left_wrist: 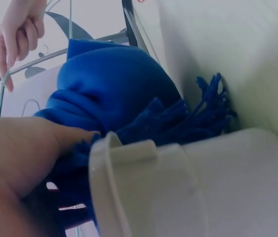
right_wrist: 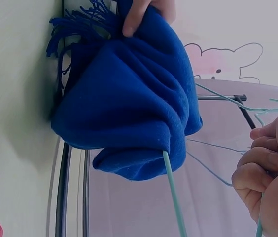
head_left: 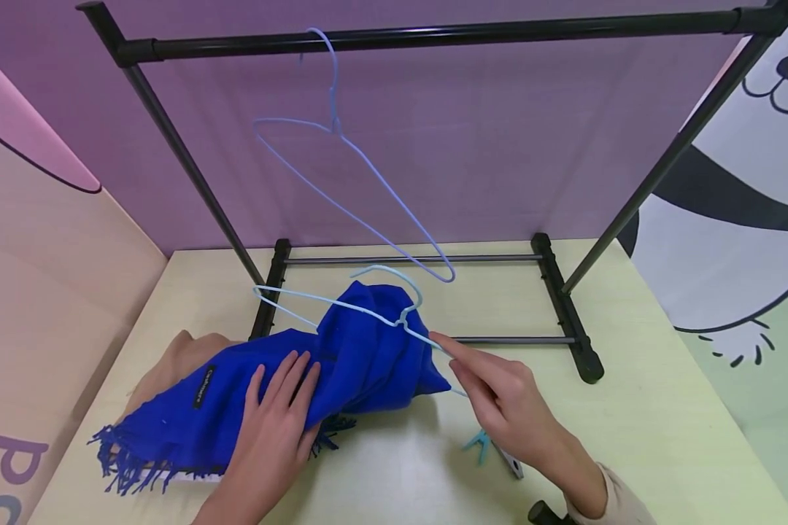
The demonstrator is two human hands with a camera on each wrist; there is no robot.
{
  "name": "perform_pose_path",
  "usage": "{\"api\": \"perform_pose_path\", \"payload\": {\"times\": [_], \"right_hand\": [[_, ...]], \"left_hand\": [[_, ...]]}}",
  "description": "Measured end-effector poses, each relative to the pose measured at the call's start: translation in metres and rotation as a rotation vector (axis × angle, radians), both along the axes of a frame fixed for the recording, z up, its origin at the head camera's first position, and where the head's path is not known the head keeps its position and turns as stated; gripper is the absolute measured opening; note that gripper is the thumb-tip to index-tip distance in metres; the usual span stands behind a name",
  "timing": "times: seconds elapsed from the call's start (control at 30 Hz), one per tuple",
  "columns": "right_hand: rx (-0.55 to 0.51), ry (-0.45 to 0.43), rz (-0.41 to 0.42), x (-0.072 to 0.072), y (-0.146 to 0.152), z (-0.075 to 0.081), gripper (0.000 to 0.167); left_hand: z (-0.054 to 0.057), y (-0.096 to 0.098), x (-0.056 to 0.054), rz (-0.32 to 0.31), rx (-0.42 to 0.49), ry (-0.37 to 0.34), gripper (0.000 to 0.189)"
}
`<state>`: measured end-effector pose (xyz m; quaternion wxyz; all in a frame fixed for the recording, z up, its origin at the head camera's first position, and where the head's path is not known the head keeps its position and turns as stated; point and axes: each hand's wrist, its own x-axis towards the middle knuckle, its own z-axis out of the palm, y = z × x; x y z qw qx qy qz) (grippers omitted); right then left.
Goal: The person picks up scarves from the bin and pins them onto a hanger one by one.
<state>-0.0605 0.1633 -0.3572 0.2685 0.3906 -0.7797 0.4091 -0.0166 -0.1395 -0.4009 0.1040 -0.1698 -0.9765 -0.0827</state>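
Note:
A blue scarf with fringed ends is bunched through a light-blue hanger, its other end spread toward the left. My left hand lies over the scarf's middle, and in the left wrist view its thumb presses the cloth from the near side. My right hand grips the hanger's right arm, index finger stretched along the wire. In the right wrist view that hand has its other fingers curled round the wire. The hanger's lower bar comes out from under the scarf.
A black clothes rack stands behind, with an empty purple-blue hanger on its top rail. Tan cloth lies under the scarf's left part. A teal clip is on the table near my right hand.

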Motion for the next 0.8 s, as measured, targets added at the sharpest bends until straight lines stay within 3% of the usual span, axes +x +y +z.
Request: {"api": "perform_pose_path", "payload": {"times": [0.13, 0.23, 0.43, 0.8], "right_hand": [[0.002, -0.005, 0.003, -0.001, 0.0, -0.001, 0.042], [0.006, -0.014, 0.008, -0.001, 0.001, -0.001, 0.043], [0.007, -0.015, 0.004, -0.002, 0.0, -0.004, 0.043], [0.009, 0.005, 0.002, -0.005, -0.002, -0.004, 0.042]], "left_hand": [[0.003, -0.002, -0.006, -0.01, 0.007, 0.036, 0.062], [0.005, -0.004, -0.009, -0.013, 0.066, 0.044, 0.052], [0.01, -0.008, -0.014, -0.009, 0.23, -0.024, 0.045], [0.016, -0.015, -0.017, -0.03, 0.357, -0.076, 0.034]]}}
